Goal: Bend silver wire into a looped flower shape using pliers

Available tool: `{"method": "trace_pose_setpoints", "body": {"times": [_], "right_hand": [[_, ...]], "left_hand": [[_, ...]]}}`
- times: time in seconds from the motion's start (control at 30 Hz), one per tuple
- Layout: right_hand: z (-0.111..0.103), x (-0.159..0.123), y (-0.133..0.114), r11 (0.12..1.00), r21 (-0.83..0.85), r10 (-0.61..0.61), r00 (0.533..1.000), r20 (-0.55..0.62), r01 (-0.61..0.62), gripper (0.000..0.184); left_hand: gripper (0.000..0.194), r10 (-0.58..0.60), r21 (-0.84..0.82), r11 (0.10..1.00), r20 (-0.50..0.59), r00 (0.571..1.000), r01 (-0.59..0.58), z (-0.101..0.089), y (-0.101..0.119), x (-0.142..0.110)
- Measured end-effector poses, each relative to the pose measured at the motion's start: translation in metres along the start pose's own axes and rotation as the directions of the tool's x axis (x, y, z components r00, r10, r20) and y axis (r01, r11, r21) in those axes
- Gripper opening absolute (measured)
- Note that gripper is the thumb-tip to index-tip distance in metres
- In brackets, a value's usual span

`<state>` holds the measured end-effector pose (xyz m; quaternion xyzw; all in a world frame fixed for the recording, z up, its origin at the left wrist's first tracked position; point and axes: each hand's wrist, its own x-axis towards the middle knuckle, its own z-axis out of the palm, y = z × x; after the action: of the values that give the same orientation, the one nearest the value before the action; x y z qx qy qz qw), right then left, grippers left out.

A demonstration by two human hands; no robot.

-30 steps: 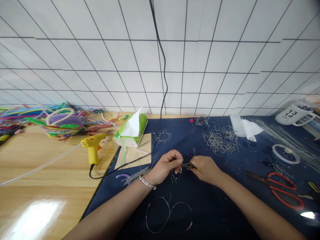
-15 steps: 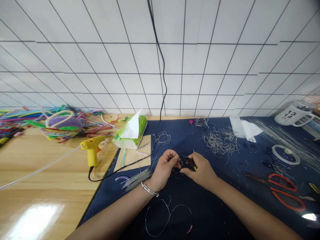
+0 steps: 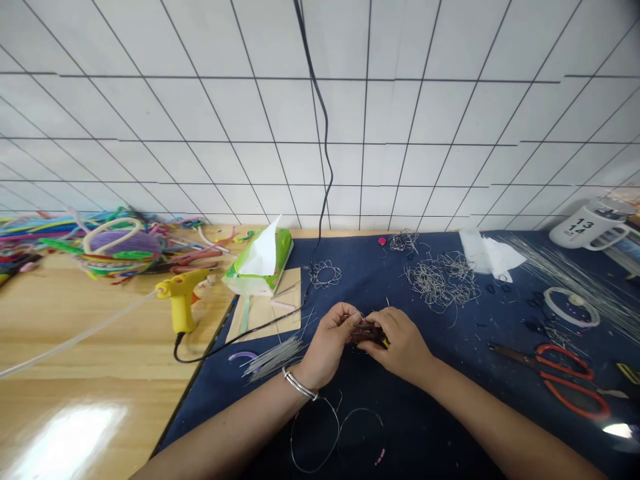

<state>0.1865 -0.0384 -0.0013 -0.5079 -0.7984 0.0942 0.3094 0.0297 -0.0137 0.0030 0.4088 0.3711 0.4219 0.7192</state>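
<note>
My left hand [image 3: 327, 343] is closed in a pinch on a thin wire [image 3: 359, 313], most of which its fingers hide. From the other side, my right hand [image 3: 400, 340] grips a pair of pliers [image 3: 367, 332] with dark jaws and a bit of yellow on the handle. The jaws point left and meet the wire at my left fingertips. Below the hands, two thin wire rings [image 3: 315, 435] lie on the dark blue mat [image 3: 425, 427], with small pink beads [image 3: 381, 457] nearby. A flower-shaped wire ring [image 3: 325, 274] lies beyond my left hand.
Tangled wire [image 3: 443, 280] and orange-handled scissors [image 3: 565, 380] lie to the right, near a white mug [image 3: 590, 225]. Straight wires [image 3: 275, 359], a tissue pack [image 3: 260, 260] and a yellow glue gun [image 3: 183, 300] are at left. A black cord [image 3: 327, 180] hangs down the wall.
My right hand has moved slightly left, bringing the plier jaws from just apart up to my left fingertips. The left hand stays nearly in place.
</note>
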Motion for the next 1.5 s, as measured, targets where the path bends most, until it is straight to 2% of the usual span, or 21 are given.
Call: {"method": "trace_pose_setpoints", "body": {"times": [0.13,0.27,0.33,0.4,0.5,0.6,0.73,0.9,1.1,1.2,1.33,1.43,1.5], "right_hand": [[0.000,0.000,0.001,1.000,0.004,0.025,1.000,-0.016,-0.025,0.019],[-0.004,0.001,0.003,0.978,0.181,0.108,0.994,-0.005,-0.105,0.016],[-0.007,0.001,0.003,0.925,0.304,0.222,0.974,0.052,-0.227,0.020],[-0.012,0.002,0.004,0.833,0.417,0.335,0.931,0.146,-0.365,0.024],[-0.016,0.004,0.005,0.698,0.539,0.408,0.881,0.240,-0.471,0.025],[-0.016,0.005,0.007,0.626,0.602,0.435,0.863,0.258,-0.495,0.024],[-0.013,0.005,0.010,0.572,0.642,0.449,0.850,0.275,-0.510,0.024],[-0.012,0.004,0.012,0.562,0.639,0.463,0.840,0.283,-0.525,0.024],[-0.010,0.005,0.011,0.529,0.658,0.481,0.828,0.287,-0.535,0.020],[-0.012,0.005,0.011,0.520,0.654,0.484,0.820,0.305,-0.550,0.021],[-0.014,0.006,0.010,0.523,0.638,0.426,0.822,0.379,-0.565,0.022],[-0.013,0.005,0.011,0.519,0.613,0.446,0.801,0.400,-0.595,0.020],[-0.012,0.005,0.012,0.501,0.605,0.495,0.779,0.386,-0.619,0.018]], "left_hand": [[0.017,-0.023,-0.019,1.000,0.008,1.000,0.023,0.001,0.002,-0.001],[0.020,-0.067,-0.041,0.997,0.052,0.996,0.069,0.001,0.004,0.000],[0.021,-0.081,-0.029,0.996,0.070,0.994,0.083,0.000,0.004,0.001],[0.022,-0.094,-0.013,0.995,0.089,0.992,0.096,-0.002,0.005,0.002],[0.022,-0.116,-0.012,0.993,0.117,0.986,0.118,-0.003,0.005,0.004],[0.024,-0.117,0.008,0.993,0.109,0.987,0.117,-0.004,0.005,0.005],[0.024,-0.068,0.083,0.994,0.033,0.997,0.065,-0.005,0.004,0.007],[0.023,-0.023,0.126,0.992,-0.008,1.000,0.024,-0.008,0.002,0.010],[0.018,0.100,0.203,0.975,-0.032,0.994,-0.092,-0.008,0.002,0.011],[0.020,0.106,0.195,0.976,-0.058,0.993,-0.093,-0.007,-0.001,0.012],[0.022,0.095,0.162,0.984,-0.101,0.990,-0.078,-0.008,-0.004,0.013],[0.023,0.063,0.150,0.987,-0.066,0.996,-0.052,-0.009,-0.002,0.012],[0.024,0.017,0.164,0.986,0.010,1.000,-0.019,-0.009,-0.001,0.011]]}}
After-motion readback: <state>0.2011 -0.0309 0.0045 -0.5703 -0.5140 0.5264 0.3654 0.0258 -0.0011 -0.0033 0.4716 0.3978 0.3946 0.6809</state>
